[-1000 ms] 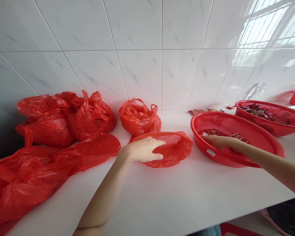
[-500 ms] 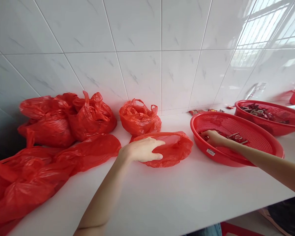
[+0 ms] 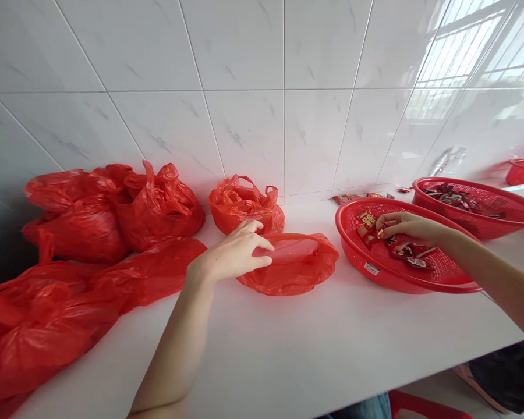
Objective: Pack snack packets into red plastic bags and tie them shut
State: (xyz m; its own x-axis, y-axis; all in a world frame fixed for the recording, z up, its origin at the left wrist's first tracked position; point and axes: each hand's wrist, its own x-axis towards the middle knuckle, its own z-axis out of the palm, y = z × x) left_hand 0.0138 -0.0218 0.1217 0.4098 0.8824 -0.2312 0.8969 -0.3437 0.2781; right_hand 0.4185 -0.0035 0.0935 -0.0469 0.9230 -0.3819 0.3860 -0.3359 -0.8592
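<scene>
On the counter (image 3: 314,343), the left hand (image 3: 231,256) pinches the rim of the red bag (image 3: 297,270); the right hand (image 3: 404,226), inside the red basket (image 3: 367,269), seems closed on packets (image 3: 367,224).

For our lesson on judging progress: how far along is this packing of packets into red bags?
Done: bulging bags stand by the wall. In hand: the left hand holds the open bag at its rim while the right hand grips packets in the near basket. Left: more packets lie there and in the far basket; flat bags lie beside.
</scene>
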